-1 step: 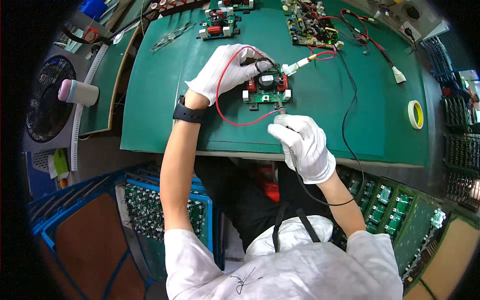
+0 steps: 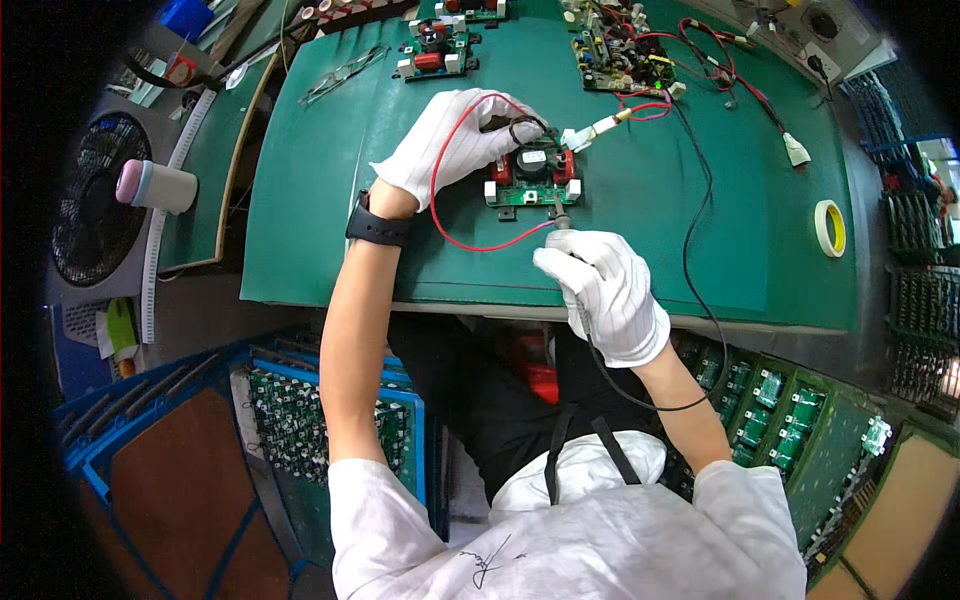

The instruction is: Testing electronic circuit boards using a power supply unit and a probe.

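Note:
A small green circuit board (image 2: 531,197) with red and black components and white corner terminals lies on the bench mat. At its far left corner, my left hand (image 2: 452,142), in a white striped glove, has its fingers closed around a black looped wire (image 2: 526,129); the exact fingertip contact is partly hidden. My right hand (image 2: 612,305), gloved too, grips a test probe (image 2: 563,223) with a black cable. The probe's tip meets the board's near edge, right of the middle. A red wire (image 2: 436,190) arcs from my left hand to the probe. A white connector (image 2: 578,139) adjoins the board's far right corner.
Similar boards (image 2: 436,52) stand farther back, beside tweezers (image 2: 343,74). A larger populated board (image 2: 620,52) with wires lies at the back. A tape roll (image 2: 830,229) is on the right. A fan (image 2: 100,198) stands left. Racks of boards (image 2: 325,415) flank my lap.

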Demonstrator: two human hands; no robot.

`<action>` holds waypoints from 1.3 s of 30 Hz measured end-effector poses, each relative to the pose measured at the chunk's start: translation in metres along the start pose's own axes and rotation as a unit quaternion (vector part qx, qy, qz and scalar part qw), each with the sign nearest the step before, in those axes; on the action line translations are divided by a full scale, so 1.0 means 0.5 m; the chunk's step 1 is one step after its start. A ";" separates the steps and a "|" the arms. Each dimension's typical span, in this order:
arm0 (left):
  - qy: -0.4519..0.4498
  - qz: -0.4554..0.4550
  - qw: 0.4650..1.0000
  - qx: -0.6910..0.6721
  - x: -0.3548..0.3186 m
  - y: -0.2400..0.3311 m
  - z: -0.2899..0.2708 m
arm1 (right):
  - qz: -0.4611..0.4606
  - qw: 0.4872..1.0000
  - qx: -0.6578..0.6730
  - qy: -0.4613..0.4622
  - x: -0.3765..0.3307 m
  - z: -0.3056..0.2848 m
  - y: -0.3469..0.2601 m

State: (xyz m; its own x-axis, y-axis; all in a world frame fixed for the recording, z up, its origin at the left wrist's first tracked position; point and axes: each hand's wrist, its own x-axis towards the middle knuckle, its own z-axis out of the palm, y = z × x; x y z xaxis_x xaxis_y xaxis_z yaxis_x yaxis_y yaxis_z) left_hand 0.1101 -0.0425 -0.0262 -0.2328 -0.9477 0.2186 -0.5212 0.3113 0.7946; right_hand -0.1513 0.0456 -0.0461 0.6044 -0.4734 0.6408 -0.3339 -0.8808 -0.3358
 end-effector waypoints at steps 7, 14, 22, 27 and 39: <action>-0.039 -0.056 0.997 -0.038 0.009 -0.004 -0.010 | -0.004 1.000 -0.014 0.010 0.002 0.009 0.008; -0.052 -0.176 0.980 -0.081 0.024 0.074 -0.051 | -0.010 1.000 -0.030 0.002 0.027 -0.005 -0.004; -0.021 0.005 0.999 -0.030 -0.015 0.026 -0.009 | 0.000 0.999 -0.039 0.003 0.003 -0.021 -0.033; -0.022 0.015 1.000 0.011 -0.019 0.019 -0.006 | 0.000 0.999 -0.041 0.002 -0.005 -0.019 -0.036; -0.038 -0.020 0.999 -0.019 0.022 0.015 -0.034 | -0.042 0.996 0.069 0.044 0.057 -0.022 -0.016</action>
State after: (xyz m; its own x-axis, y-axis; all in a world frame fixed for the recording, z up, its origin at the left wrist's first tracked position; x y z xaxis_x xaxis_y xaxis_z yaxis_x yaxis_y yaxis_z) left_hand 0.1176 -0.0520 -0.0083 -0.2747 -0.9506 0.1443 -0.5004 0.2695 0.8228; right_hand -0.1397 0.0393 -0.0175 0.5582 -0.4011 0.7263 -0.1783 -0.9129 -0.3672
